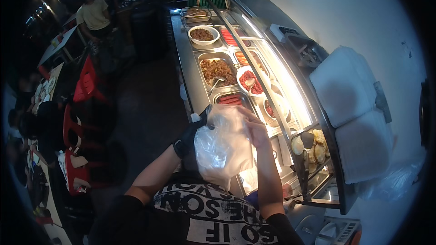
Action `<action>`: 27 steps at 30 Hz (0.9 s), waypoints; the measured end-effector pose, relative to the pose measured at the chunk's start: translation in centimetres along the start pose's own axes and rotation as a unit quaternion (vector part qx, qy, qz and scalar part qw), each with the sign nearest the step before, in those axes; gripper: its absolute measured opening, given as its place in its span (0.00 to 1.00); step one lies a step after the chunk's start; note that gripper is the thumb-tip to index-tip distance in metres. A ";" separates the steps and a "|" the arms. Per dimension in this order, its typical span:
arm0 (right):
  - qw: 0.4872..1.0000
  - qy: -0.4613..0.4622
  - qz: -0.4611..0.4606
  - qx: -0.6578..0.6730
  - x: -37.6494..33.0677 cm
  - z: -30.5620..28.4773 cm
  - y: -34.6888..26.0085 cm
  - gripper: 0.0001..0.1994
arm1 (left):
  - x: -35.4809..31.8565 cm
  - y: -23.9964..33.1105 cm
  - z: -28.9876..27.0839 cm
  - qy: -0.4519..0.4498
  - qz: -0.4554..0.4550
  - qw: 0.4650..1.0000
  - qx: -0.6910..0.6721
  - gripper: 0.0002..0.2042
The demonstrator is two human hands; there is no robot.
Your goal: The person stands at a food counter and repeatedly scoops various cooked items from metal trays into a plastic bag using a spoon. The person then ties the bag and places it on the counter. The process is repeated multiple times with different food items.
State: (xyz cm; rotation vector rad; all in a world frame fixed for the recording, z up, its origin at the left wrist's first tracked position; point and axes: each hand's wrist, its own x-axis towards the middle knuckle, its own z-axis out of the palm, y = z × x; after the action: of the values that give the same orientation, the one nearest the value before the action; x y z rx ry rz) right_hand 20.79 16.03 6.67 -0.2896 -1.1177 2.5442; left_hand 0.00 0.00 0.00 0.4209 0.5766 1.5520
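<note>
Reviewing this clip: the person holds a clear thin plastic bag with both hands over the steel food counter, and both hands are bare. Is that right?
Not quite. The head view shows the left hand in a black glove; only the right hand is bare. Both do hold the clear thin plastic bag over the steel food counter.

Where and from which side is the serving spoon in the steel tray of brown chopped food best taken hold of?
Take the serving spoon by its free handle end, coming from the near aisle side. Its bowl lies in the food of the steel tray, while the handle slants toward the tray's near left corner.
</note>
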 end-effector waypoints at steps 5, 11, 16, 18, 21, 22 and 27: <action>0.994 0.093 0.064 -0.011 1.3 -8.5 7.2 0.21 | 0.6 -3.5 -0.7 0.029 0.016 0.999 -0.022 0.21; 0.954 0.165 0.125 0.216 2.6 -6.6 13.3 0.21 | 1.8 -8.0 -9.1 0.196 -0.019 0.978 0.063 0.17; 0.973 0.212 0.028 0.083 2.4 -8.7 16.8 0.22 | 3.7 -6.7 -11.6 0.187 0.036 0.912 0.363 0.15; 0.959 0.281 -0.004 -0.030 0.5 -9.4 18.2 0.20 | 3.1 -5.6 -12.6 0.175 0.086 0.831 0.521 0.15; 0.840 0.496 -0.091 -0.200 -2.1 -5.4 15.2 0.13 | 0.5 -3.4 -14.3 0.241 0.101 0.876 0.406 0.14; 0.829 0.493 -0.174 -0.198 -2.8 -3.6 13.8 0.10 | -0.5 -1.7 -12.0 0.230 0.095 0.866 0.434 0.13; 0.825 0.255 -0.254 -0.437 -4.8 10.4 6.4 0.08 | -6.1 7.1 5.8 0.072 0.088 0.906 0.408 0.13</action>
State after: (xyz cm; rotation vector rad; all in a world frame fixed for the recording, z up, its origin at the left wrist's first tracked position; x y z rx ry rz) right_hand 20.38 3.11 9.07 -0.7200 -1.7456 1.2438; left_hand -1.90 -5.56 9.31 1.0161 1.3423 1.4589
